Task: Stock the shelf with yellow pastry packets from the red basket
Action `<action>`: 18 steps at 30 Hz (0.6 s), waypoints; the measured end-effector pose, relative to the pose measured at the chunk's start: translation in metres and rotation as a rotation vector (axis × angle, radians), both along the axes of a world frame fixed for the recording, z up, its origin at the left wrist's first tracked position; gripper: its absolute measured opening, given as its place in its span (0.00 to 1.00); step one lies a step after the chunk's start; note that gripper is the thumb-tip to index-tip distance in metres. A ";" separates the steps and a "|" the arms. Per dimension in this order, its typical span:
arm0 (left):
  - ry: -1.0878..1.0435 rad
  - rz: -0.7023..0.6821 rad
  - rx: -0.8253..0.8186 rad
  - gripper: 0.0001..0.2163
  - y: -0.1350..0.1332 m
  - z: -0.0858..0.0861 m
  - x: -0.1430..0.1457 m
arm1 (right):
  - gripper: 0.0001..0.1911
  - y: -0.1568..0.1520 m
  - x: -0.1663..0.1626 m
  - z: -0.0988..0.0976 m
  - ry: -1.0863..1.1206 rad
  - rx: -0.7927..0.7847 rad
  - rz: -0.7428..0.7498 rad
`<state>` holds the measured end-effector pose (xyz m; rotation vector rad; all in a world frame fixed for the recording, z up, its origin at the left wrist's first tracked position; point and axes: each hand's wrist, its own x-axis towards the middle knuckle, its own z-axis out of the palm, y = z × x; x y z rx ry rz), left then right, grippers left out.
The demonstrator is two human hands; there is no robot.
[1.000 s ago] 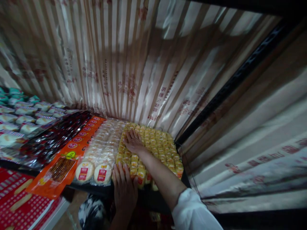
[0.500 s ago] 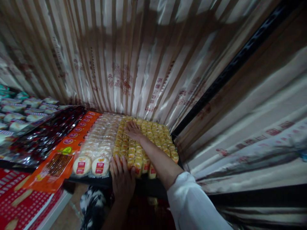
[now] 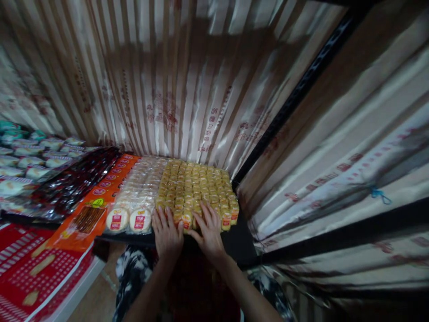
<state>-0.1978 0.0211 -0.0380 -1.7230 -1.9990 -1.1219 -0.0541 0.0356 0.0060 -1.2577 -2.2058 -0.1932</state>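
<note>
Rows of small yellow-wrapped snack packs [image 3: 197, 183] stand close together on a dark shelf [image 3: 239, 241]. My left hand [image 3: 168, 235] lies against the front left of these packs, its fingers stretched and apart. Beside it, my right hand [image 3: 209, 235] rests with spread fingers on the front edge of the same rows, right of the middle. The two thumbs come near each other at the front. Neither hand is closed around a pack. Directly left of the yellow rows lie clear-wrapped round white crackers [image 3: 140, 219] with red labels.
Left of the crackers are an orange snack bag [image 3: 90, 214], dark red shiny packets [image 3: 80, 179] and white packets [image 3: 25, 161]. A red and white box [image 3: 43, 273] sits below at left. Pleated printed sheeting [image 3: 161, 89] hangs behind, and a dark post [image 3: 288, 103] slants at right.
My right hand has come back from the far left part of the yellow packs to their front edge. My left hand stays at the front left corner.
</note>
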 end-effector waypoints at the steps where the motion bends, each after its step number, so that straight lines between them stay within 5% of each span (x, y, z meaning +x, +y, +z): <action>1: 0.007 0.004 -0.005 0.33 -0.001 0.000 0.000 | 0.26 -0.002 -0.003 -0.003 -0.013 0.008 -0.009; 12: 0.058 -0.009 0.069 0.29 -0.007 -0.008 -0.003 | 0.32 0.009 -0.019 -0.005 -0.015 -0.046 -0.161; 18: 0.097 -0.380 0.092 0.16 -0.043 -0.021 0.011 | 0.35 0.011 -0.017 -0.003 -0.022 -0.074 -0.156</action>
